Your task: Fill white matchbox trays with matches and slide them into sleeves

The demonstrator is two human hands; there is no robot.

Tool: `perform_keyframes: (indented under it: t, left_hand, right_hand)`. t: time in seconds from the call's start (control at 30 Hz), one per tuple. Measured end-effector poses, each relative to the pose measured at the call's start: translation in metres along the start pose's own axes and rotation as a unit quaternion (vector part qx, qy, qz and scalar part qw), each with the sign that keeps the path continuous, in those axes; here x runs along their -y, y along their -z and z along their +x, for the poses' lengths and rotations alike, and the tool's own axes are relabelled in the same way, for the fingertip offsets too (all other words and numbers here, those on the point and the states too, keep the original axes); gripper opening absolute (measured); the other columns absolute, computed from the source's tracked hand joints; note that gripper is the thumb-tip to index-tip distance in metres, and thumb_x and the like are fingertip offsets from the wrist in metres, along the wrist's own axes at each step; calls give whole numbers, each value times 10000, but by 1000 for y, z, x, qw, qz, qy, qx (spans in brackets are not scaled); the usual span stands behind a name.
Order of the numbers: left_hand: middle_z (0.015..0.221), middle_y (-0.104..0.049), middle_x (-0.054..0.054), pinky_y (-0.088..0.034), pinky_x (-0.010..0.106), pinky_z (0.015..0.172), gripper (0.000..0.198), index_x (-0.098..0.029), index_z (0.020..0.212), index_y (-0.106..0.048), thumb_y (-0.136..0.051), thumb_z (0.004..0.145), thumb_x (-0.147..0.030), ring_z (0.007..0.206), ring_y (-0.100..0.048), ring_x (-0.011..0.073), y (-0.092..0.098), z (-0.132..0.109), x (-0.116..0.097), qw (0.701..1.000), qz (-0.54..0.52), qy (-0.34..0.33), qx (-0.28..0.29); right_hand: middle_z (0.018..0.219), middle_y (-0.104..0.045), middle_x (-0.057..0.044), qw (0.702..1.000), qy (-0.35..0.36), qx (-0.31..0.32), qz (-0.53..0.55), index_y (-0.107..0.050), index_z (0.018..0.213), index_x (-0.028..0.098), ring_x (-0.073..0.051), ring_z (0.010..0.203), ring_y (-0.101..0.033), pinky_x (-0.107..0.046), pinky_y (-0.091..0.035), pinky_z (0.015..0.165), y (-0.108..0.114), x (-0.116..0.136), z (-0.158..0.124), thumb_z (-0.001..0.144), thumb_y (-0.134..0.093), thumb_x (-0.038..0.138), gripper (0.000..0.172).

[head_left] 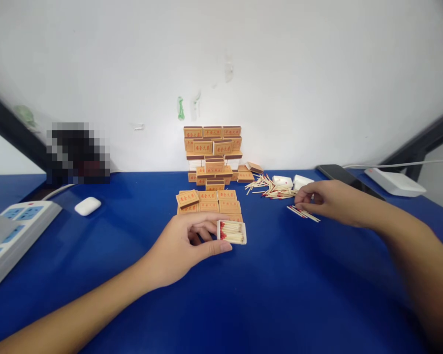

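Note:
My left hand (192, 238) grips a white matchbox tray (244, 235) between thumb and fingers, holding it over the blue table. Red-tipped matches (232, 231) lie side by side in that tray. Over to the right, my right hand (319, 199) is closed at the table, thumb and fingertips together beside a few loose matches (301, 213). Whatever is between those fingertips is too small to make out. Just behind it spreads a heap of loose matches (276, 191) with two white trays (282, 181) by it.
Orange matchboxes (212, 147) are stacked against the wall; more matchboxes (208, 195) lie flat before the stack. A power strip (25, 216) and a white earbud case (87, 206) are on the left. Back right are a dark phone (341, 174) and a white box (395, 182) with a cable.

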State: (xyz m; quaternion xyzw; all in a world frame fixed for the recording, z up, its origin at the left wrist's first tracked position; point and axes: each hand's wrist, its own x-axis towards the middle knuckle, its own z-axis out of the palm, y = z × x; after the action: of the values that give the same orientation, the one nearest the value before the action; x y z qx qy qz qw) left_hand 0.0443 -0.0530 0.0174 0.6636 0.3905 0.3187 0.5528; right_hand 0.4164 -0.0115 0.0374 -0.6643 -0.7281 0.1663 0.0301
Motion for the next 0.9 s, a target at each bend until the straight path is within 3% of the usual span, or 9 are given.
perform_keyframes:
  t: [0.37, 0.67, 0.9]
  left_hand:
    - [830, -771, 10, -493, 209, 603, 403, -195, 1174, -804, -886, 792, -292, 642, -621, 94, -1, -1, -4, 1000, 0, -7, -7]
    - [827, -765, 13, -497, 219, 619, 398, -204, 1184, -808, -879, 805, -307, 656, -633, 104, -1, -2, -5, 1000, 3, -8, -3]
    - [839, -773, 12, -498, 219, 615, 394, -210, 1187, -806, -878, 811, -304, 658, -635, 106, 0, -1, -4, 1000, 1, -14, 1]
  right_hand:
    - [713, -683, -42, 1000, 18, -23, 7, -680, 761, 233, -169, 598, -551, -355, -417, 595, -16, -6, 10, 846, -654, 419, 206]
    - [736, -689, -68, 998, 8, -51, 34, -671, 804, 253, -214, 626, -587, -396, -434, 627, -5, 2, 4, 902, -639, 461, 231]
    - [742, -681, -56, 999, 28, -2, 19, -667, 801, 232, -177, 626, -544, -351, -416, 602, -14, -5, 8, 902, -634, 540, 325]
